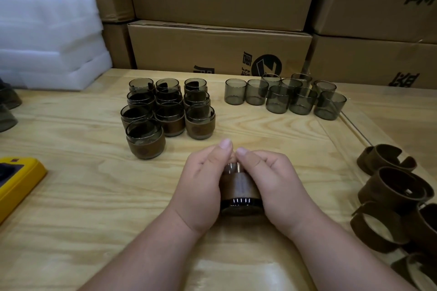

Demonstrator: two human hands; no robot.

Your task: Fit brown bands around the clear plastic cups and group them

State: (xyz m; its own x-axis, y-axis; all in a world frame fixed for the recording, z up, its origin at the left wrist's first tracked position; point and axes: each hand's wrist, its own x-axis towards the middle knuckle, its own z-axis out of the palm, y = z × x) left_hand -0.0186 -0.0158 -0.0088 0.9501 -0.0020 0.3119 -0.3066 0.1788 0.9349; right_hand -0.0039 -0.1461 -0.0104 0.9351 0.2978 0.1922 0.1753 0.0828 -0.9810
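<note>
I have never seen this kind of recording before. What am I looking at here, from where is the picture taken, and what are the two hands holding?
There is no machine here: a person works with two bare hands. The one picture comes from a camera worn on the person's head, looking forward and down, so the arms enter from the bottom.

The left hand and the right hand together grip one smoky clear cup with a brown band around it, thumbs meeting over its top.

On the wooden table stand the finished banded cups, grouped at left centre. The bare cups wait further right. Loose brown bands lie piled at the right edge. Behind are cardboard boxes and white foam sheets; a yellow object lies at the left edge.
</note>
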